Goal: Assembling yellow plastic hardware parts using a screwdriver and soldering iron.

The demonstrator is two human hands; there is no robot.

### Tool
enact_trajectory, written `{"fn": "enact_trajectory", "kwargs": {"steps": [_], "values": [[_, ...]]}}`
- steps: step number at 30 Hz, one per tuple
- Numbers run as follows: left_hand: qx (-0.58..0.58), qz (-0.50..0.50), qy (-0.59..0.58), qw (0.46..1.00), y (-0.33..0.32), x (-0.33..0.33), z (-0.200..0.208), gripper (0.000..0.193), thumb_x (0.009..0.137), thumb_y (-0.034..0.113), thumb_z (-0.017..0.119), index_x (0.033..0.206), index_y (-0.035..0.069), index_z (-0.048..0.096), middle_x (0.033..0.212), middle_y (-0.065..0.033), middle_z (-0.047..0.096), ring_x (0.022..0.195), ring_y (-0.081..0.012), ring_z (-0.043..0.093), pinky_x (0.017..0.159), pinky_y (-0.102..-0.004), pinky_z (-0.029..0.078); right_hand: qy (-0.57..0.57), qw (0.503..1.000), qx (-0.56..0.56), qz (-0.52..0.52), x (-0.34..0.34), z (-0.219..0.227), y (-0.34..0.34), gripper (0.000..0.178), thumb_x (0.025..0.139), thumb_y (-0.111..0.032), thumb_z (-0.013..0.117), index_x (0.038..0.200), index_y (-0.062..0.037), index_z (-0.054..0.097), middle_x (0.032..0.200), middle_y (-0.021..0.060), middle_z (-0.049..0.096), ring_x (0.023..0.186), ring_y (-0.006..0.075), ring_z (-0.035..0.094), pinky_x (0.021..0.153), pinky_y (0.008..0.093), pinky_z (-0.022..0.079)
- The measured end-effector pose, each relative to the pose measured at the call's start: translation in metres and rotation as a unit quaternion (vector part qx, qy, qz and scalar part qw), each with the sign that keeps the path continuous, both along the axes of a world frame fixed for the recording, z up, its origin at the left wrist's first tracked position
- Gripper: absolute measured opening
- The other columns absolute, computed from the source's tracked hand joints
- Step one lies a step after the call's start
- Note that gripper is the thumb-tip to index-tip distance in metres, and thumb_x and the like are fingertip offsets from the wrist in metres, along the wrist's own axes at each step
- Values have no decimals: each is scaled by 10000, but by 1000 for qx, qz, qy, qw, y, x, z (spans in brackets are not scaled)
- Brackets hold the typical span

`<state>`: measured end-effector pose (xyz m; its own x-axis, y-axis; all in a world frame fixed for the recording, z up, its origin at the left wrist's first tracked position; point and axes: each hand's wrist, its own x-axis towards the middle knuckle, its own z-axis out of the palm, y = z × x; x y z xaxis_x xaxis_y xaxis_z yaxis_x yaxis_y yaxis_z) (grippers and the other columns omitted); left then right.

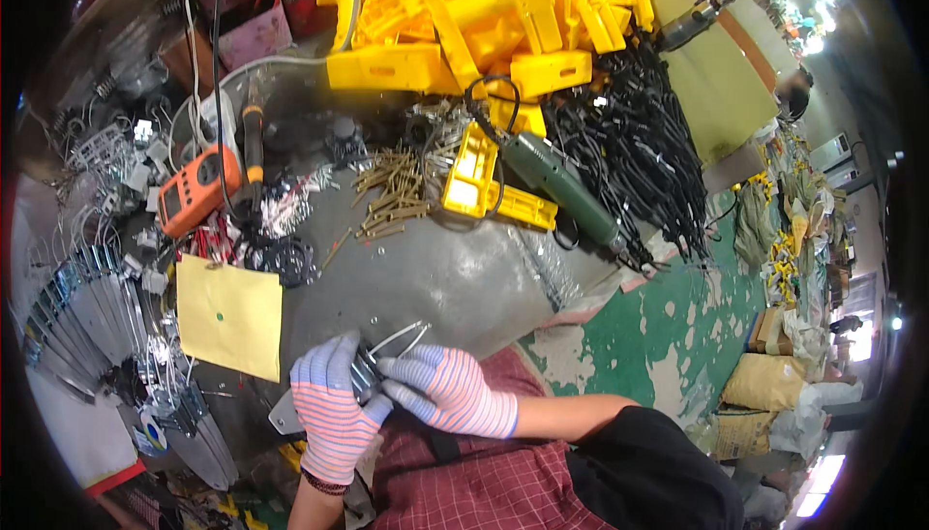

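Observation:
Both my hands wear striped knit gloves and meet at the table's near edge. Between them is a small dark metal part [365, 375], with two thin white wires [399, 338] sticking up from it. My left hand [334, 396] is closed round the part from its left side. My right hand [443, 391] has its fingers pinched together against the part's right side, close to the wires. A flat silver metal tab [284, 415] pokes out beside my left hand. The fingers hide most of the part.
A yellow card [229, 317] lies left of my hands. Beyond are brass-coloured screws [392, 189], a green electric screwdriver [561, 186], an orange meter [198, 191], black cables [634, 133] and piled yellow plastic housings [484, 17]. Metal strips [97, 298] with wires fill the left.

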<state>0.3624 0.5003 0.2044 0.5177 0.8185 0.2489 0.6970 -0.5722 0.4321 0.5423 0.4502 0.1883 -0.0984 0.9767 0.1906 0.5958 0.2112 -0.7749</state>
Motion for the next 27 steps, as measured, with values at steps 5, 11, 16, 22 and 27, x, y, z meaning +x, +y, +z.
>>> {"fn": "enact_trajectory", "kwargs": {"steps": [5,11,16,22,27], "values": [[-8,-3,-13,1000,2,3,0,740,634,399,788,1240,45,553,1183,-137,593,1082,-337,545,968,-471,396,-4,999,-8,32,8,4,3,343,908,-293,619,1184,-92,645,786,122,596,686,333,612,606,424,508],[-2,4,-21,1000,2,6,-1,735,629,418,787,1221,48,557,1149,-130,599,1058,-337,550,938,-473,404,83,981,-58,163,40,19,19,350,957,-311,580,1203,-64,615,890,171,667,794,378,652,715,438,542],[3,-3,-7,1000,4,7,3,743,625,450,813,1200,47,570,1114,-125,603,1026,-334,558,917,-462,406,-32,992,7,125,96,44,50,263,944,-277,597,1097,-73,662,899,159,684,832,349,673,734,417,554],[-17,0,-7,1000,6,8,6,741,629,453,820,1190,37,572,1101,-128,601,1022,-326,560,909,-460,404,-116,939,220,-237,212,89,147,229,829,-124,683,1039,-32,679,977,156,691,920,326,663,832,377,526],[2,-4,-9,1000,0,6,-1,736,628,436,826,1189,33,572,1098,-131,602,1022,-326,561,910,-460,405,-257,858,271,-353,270,129,208,423,803,-315,700,1166,-104,648,1112,135,668,1078,326,606,947,437,467]]}}
